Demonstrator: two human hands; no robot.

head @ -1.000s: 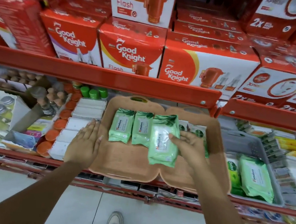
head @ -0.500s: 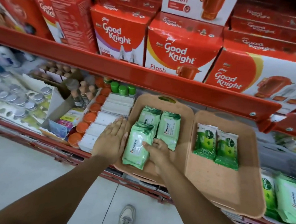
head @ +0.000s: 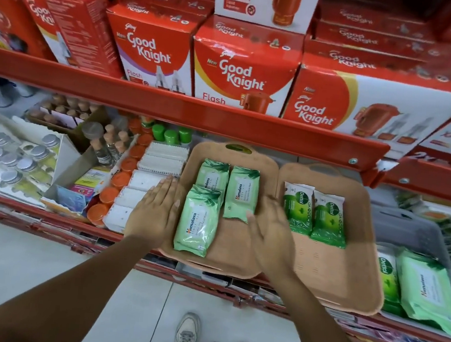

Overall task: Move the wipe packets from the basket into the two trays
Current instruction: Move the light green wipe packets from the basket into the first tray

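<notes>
Two tan trays sit side by side on the lower shelf. The left tray [head: 233, 262] holds three pale green Himalaya packets; the front one [head: 198, 220] partly overlaps a rear packet [head: 213, 173], with another [head: 242, 193] beside it. The right tray [head: 330, 274] carries two dark green Dettol packets [head: 315, 214]. My left hand [head: 155, 211] lies flat at the left tray's left rim, fingers apart. My right hand [head: 272, 230] hovers open over the gap between the trays, holding nothing. The grey basket [head: 417, 230] at the right still contains a Dettol packet [head: 386, 274] and a Himalaya packet [head: 427, 289].
A red shelf beam [head: 186, 112] overhangs the trays, with Good Knight boxes [head: 242, 73] above. Left of the trays stand white boxes [head: 143, 187], orange-capped jars [head: 120, 180] and small bottles. White floor tiles and my shoe [head: 187, 329] lie below.
My right hand has let go of the front Himalaya packet in the left tray and drawn back to the right, open. The view has shifted left and closer.
</notes>
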